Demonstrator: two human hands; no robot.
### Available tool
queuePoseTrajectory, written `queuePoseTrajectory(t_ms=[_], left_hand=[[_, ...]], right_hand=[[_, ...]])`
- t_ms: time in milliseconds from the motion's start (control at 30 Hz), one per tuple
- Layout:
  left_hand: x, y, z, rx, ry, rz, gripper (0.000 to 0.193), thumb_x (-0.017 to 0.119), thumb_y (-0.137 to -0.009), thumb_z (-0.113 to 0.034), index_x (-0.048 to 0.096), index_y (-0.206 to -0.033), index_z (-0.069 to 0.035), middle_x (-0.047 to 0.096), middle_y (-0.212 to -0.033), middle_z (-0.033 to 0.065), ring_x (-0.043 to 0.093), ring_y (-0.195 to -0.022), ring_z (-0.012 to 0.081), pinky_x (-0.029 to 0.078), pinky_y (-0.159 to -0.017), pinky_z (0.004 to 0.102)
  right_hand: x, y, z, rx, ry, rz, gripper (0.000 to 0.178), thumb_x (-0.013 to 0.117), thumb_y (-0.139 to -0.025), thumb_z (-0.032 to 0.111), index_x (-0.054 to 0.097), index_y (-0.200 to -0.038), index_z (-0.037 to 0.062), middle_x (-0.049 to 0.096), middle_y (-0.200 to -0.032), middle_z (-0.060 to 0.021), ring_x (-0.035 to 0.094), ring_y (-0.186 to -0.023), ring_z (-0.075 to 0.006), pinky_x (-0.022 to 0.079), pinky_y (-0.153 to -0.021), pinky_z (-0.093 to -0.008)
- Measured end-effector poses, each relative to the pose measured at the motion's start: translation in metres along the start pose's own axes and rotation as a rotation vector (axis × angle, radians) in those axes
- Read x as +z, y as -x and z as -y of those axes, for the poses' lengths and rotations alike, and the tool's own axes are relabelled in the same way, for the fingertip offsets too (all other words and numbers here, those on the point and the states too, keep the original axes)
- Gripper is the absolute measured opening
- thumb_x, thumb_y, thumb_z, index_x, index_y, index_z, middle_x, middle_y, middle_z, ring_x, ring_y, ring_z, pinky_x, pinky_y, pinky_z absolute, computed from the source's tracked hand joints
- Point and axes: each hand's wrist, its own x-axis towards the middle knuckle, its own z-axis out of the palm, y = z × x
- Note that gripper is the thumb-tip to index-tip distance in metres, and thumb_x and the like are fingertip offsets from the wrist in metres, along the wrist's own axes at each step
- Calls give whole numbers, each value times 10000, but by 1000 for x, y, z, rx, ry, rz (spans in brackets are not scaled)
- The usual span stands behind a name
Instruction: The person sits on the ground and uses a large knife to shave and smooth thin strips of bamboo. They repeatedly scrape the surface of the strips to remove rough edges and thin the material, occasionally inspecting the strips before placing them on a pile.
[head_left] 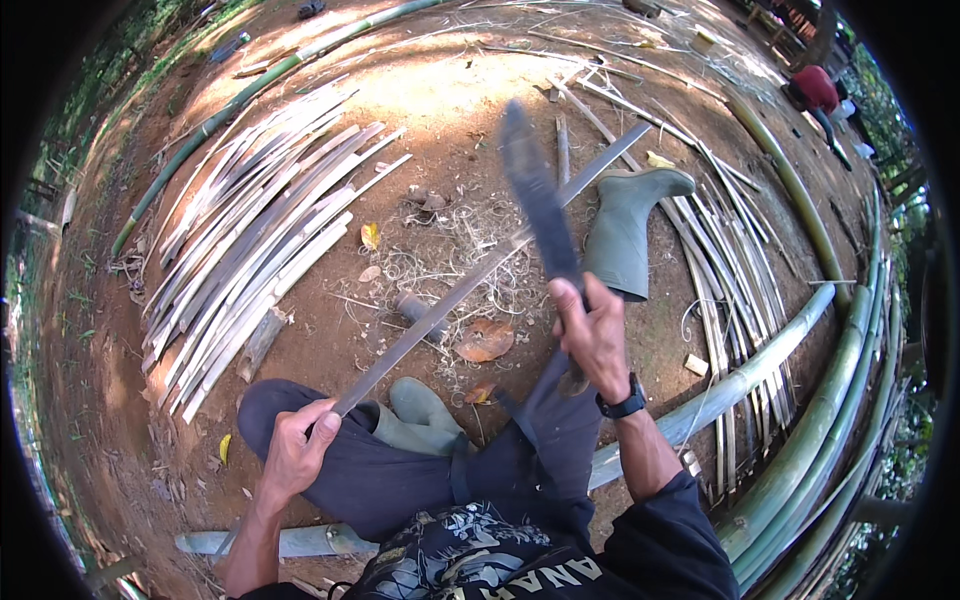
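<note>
A long, flat bamboo strip (440, 305) runs slantwise from my lap toward the far right. My left hand (300, 440) is closed around its near end, above my left knee. My right hand (590, 330) grips the handle of a machete (543, 200), its dark, broad blade pointing away from me and slightly blurred. The blade crosses the strip near its far half; whether the two touch, I cannot tell. Beyond my right hand is a green rubber boot (625, 235), and another boot (420, 415) lies by my left knee.
Split bamboo strips (260, 240) are heaped at left, and another bundle of strips (730, 300) lies at right. Thick green bamboo poles (810, 460) border the right side. Shavings (480, 250) and dry leaves (485, 340) litter the dirt. A person in red (815, 88) bends over at far right.
</note>
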Motion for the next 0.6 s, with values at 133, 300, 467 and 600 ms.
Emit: queuePoseTrajectory(t_ms=[133,300,467,600], left_hand=[[4,-6,-1,53,12,-10,442,566,-970,-335,635,-1066,91,538,-622,74,497,-591,107,411,-557,299],[3,-4,-2,40,10,-14,427,561,-972,-326,637,-1066,84,538,-611,81,506,-589,113,422,-562,306],[6,-3,4,108,17,-61,405,561,-974,-312,641,-1074,71,530,-614,84,498,-594,116,425,-565,306],[1,-4,-6,7,-2,18,388,567,-972,-295,640,-1081,70,528,-624,87,490,-599,118,427,-571,307]], right_hand=[[-8,0,-20,-94,142,-47,419,609,-950,360,488,-686,58,496,-496,-11,437,-399,-89,329,-348,-251],[-8,-1,13,68,32,-31,401,624,-937,382,557,-771,23,519,-481,-23,514,-416,-88,376,-370,-256],[-3,4,-9,16,100,-27,437,588,-943,445,549,-786,39,514,-499,-9,497,-396,-74,376,-367,-224],[-14,-5,5,222,-66,-25,404,600,-949,393,524,-736,58,519,-495,-7,507,-401,-85,377,-353,-224]])
